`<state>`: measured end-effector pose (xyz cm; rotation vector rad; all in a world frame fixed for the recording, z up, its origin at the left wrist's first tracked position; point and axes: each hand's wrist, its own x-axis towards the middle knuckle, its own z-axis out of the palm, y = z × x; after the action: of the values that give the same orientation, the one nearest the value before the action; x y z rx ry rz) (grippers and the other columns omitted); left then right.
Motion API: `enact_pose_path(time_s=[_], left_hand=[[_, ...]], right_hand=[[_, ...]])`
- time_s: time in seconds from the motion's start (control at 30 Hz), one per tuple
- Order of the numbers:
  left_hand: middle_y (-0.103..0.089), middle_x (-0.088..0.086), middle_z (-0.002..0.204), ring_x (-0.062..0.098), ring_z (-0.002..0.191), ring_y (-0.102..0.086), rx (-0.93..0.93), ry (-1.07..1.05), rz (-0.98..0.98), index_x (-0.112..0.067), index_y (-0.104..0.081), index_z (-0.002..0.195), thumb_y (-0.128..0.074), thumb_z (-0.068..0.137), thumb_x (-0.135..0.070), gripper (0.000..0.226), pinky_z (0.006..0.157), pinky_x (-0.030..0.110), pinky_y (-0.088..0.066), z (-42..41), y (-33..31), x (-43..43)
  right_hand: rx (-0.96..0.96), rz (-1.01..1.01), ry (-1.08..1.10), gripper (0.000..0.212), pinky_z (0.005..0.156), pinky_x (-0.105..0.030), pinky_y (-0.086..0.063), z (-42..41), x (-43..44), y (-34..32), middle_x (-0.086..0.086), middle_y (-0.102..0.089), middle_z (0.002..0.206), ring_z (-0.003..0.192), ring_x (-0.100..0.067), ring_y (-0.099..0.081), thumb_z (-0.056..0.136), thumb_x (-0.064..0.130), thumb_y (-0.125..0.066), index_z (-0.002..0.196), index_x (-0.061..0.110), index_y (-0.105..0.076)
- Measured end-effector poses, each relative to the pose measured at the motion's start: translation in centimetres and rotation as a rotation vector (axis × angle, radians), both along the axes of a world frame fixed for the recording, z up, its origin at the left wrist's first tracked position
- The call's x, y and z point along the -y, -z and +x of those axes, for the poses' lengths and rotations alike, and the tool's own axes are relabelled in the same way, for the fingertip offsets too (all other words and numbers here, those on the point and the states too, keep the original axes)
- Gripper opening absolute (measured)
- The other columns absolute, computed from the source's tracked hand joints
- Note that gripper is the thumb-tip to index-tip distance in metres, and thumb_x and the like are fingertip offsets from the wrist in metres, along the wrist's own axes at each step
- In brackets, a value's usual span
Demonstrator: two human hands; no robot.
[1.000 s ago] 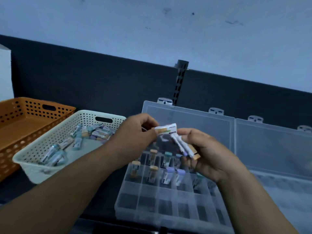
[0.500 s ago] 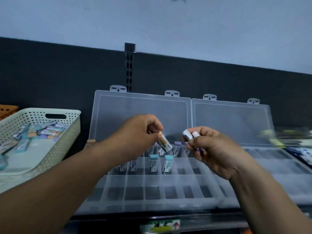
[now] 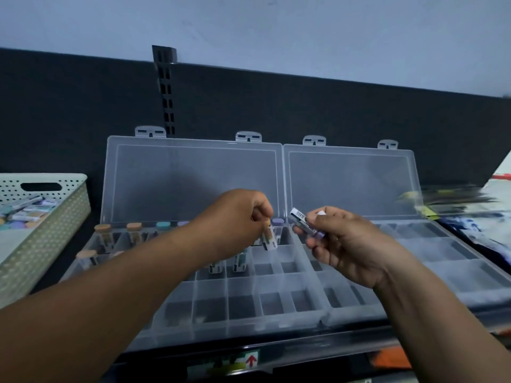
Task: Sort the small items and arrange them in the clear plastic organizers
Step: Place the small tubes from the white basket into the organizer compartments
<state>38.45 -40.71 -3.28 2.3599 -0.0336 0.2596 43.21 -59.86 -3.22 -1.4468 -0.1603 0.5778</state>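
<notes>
1. Orange-capped tube (image 3: 269,237). I log it pinched in the fingertips of the left hand (image 3: 237,217), tilted, cap up and white end down. It hangs over the back rows of the left clear organizer (image 3: 240,324), near the right side. I cannot tell whether it touches a divider.

2. Barcode-labelled tube (image 3: 301,220). The right hand (image 3: 345,244) grips it with fingers curled. It lies slantwise with its purple end toward the palm, above the seam between the two organizers. A white scrap shows above the thumb; I cannot tell whether that is a second tube.

3. Left clear organizer, lid (image 3: 193,175) standing open against the back panel. I count upright tubes in the back row: two orange caps (image 3: 103,228), one teal cap (image 3: 163,225), one purple cap (image 3: 277,222). Two more tubes (image 3: 215,268) stand in the next row, partly hidden by the left forearm. The front compartments I can see are bare.

4. Right clear organizer (image 3: 414,272), just beside the first, lid (image 3: 351,183) open likewise.

5. White perforated basket (image 3: 41,244), left of the organizers, holding a loose heap of tubes (image 3: 25,214).

6. Slotted upright rail (image 3: 166,89) on the dark panel behind.

7. Red arrow label (image 3: 251,360) on the shelf edge below.

8. Blurred clutter (image 3: 456,200) at far right, not identifiable.
</notes>
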Motion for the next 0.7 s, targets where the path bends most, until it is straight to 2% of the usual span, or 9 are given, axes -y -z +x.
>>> enact_pose_path(time_s=[0.13,0.3,0.43,0.57,0.7], left_hand=[[-0.064,-0.012,0.077,0.011,0.076,-0.063,-0.015,0.018,0.136,-0.024,-0.064,0.081,-0.060,0.086,-0.012,0.014,0.075,0.038,-0.056,0.6,0.5,0.6],[-0.065,-0.009,0.078,0.012,0.076,-0.062,-0.013,0.016,0.243,-0.024,-0.063,0.081,-0.059,0.086,-0.013,0.013,0.074,0.041,-0.055,1.0,0.4,0.8],[-0.067,-0.004,0.083,0.014,0.078,-0.062,-0.007,0.043,0.356,-0.017,-0.066,0.086,-0.058,0.085,-0.012,0.009,0.075,0.041,-0.055,0.8,0.3,0.8],[-0.066,-0.002,0.088,0.018,0.082,-0.061,-0.056,0.055,0.409,-0.019,-0.067,0.091,-0.058,0.087,-0.014,0.011,0.078,0.038,-0.053,0.7,0.6,1.0],[-0.063,-0.018,0.095,0.014,0.082,-0.056,-0.067,0.070,0.469,-0.015,-0.068,0.094,-0.056,0.087,-0.012,0.014,0.077,0.027,-0.050,0.7,1.3,1.1]], right_hand=[[-0.038,0.026,0.046,0.023,0.049,-0.017,-0.051,0.7,1.2,0.2,-0.007,-0.058,0.058,0.049,-0.011,-0.059,0.088,-0.012,-0.045,0.083,0.006,-0.059],[0.051,-0.047,0.039,0.025,0.046,-0.016,-0.048,0.9,1.8,0.7,-0.008,-0.061,0.062,0.051,-0.009,-0.060,0.086,-0.015,-0.050,0.085,0.008,-0.059],[0.321,-0.252,0.053,0.005,0.046,-0.020,-0.040,1.2,1.5,1.3,-0.007,-0.063,0.067,0.054,-0.011,-0.056,0.089,0.006,-0.064,0.085,0.008,-0.061],[0.630,-0.531,-0.013,0.008,0.048,-0.017,-0.040,1.4,1.1,1.3,0.000,-0.062,0.062,0.053,-0.005,-0.053,0.087,0.017,-0.069,0.082,0.011,-0.067],[0.825,-0.707,-0.107,0.007,0.063,-0.020,-0.043,1.7,-0.1,1.8,0.014,-0.060,0.070,0.065,0.000,-0.055,0.084,0.020,-0.072,0.078,0.020,-0.068]])
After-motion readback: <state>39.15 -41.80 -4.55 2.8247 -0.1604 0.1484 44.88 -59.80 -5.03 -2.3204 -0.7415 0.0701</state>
